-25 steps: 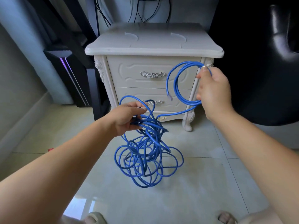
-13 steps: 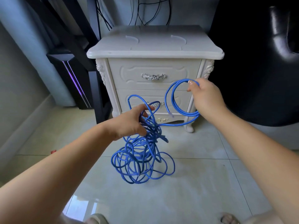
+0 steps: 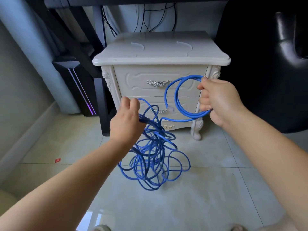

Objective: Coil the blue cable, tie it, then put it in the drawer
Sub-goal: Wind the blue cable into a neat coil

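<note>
1. Here, at the centre right of the frame, the right hand point(image 3: 218, 100) is closed on two neat loops of the blue cable point(image 3: 180, 112); its grip is clamped on the coil at the top and again at the lower right. The cable's clear end plug point(image 3: 170, 108) hangs free inside the loops.
2. At the centre of the frame, the left hand point(image 3: 126, 120) holds a bundle of strands, its fingers curled round them though not fully shut; the thumb and forefinger stand a little apart above the bundle.
3. Below the left hand, the larger part of the cable hangs as a loose tangle point(image 3: 153, 162) towards the tiled floor point(image 3: 208, 189); whether it rests on the floor cannot be told.
4. Behind both hands stands a white nightstand point(image 3: 160, 52), its upper drawer point(image 3: 158, 82) and lower drawer point(image 3: 160, 107) both closed.
5. Step in hand (a judgement): coiling, at an early stage, since only two loops are formed and most of the length is unsorted. Tying and stowing are not yet begun.
6. Next move (a judgement): the left hand should feed a free strand towards the right hand so that a third loop of equal size may be laid on. The tangle may snag, so the strand should be drawn out slowly.
</note>
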Motion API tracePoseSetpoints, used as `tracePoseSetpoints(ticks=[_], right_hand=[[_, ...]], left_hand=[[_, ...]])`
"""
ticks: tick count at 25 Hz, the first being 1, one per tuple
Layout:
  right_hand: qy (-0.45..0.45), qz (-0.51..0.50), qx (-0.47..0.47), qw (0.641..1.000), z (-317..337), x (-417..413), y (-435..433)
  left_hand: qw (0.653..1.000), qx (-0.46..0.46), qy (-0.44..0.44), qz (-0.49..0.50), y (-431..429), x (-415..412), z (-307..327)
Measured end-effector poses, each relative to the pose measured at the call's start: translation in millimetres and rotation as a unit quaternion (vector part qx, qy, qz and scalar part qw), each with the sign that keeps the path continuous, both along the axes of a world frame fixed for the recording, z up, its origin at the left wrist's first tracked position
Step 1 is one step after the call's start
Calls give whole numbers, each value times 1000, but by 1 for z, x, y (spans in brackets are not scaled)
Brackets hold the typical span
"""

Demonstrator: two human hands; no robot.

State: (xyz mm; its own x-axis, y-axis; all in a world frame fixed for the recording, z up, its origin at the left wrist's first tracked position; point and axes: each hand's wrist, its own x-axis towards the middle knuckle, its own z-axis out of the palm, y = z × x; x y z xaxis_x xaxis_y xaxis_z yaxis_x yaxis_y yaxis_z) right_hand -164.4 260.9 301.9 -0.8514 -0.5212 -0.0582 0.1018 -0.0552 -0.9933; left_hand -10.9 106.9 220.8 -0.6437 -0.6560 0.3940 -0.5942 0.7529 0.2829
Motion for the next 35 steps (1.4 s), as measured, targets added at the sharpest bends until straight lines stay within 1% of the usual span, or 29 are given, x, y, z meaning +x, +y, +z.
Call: tracePoseSetpoints(ticks=[1, 2, 3, 4, 5, 6, 7, 9, 10, 12, 14, 15, 19, 23, 25, 26, 27, 28, 31, 33, 35], right_hand=[[-27, 7, -23, 999, 3, 4, 0], [-47, 15, -41, 998, 6, 7, 0], [-65, 24, -56, 996, 10, 10, 0], [-82, 33, -72, 993, 13, 12, 0], [-98, 41, -87, 991, 16, 14, 0], [-110, 47, -99, 988, 20, 15, 1], [-117, 49, -108, 986, 22, 15, 3], [-128, 46, -122, 983, 25, 14, 6], [-134, 44, -129, 982, 27, 13, 8], [-139, 42, -140, 979, 29, 10, 11], [-139, 41, -144, 979, 31, 10, 13], [-138, 41, -144, 979, 32, 10, 14], [-137, 40, -144, 979, 32, 11, 18], [-131, 21, -120, 984, 33, 6, 24], [-93, -28, -79, 992, 31, 2, 27], [-59, -59, -50, 995, 29, 0, 28], [-19, -88, -17, 996, 26, -4, 28], [26, -112, 21, 993, 23, -6, 27], [151, -140, 119, 971, 15, -10, 25], [215, -125, 155, 956, 16, -9, 25], [287, -103, 198, 932, 18, -8, 24]], left_hand=[[998, 43, -11, 35, 0, -3, 1], [993, 108, -13, 56, 1, -5, 0], [978, 198, 19, 55, 1, -6, -1], [951, 296, 76, 45, 2, -8, -3], [916, 377, 131, 39, 3, -10, -3], [885, 433, 166, 40, 6, -12, -2], [865, 463, 186, 47, 7, -14, 0], [841, 495, 208, 65, 10, -16, 6], [821, 524, 217, 67, 11, -16, 9], [781, 586, 207, 60, 13, -15, 15], [767, 618, 168, 48, 19, -13, 19], [760, 628, 164, 41, 21, -14, 20], [714, 662, 227, 24, 24, -17, 23], [703, 664, 253, -3, 22, -20, 25], [668, 687, 283, -42, 21, -20, 28], [646, 699, 301, -61, 20, -20, 29], [631, 705, 315, -77, 20, -21, 31], [623, 707, 323, -92, 21, -21, 33], [641, 688, 309, -142, 21, -21, 36], [656, 677, 287, -169, 20, -18, 38], [676, 664, 264, -181, 19, -18, 39]])
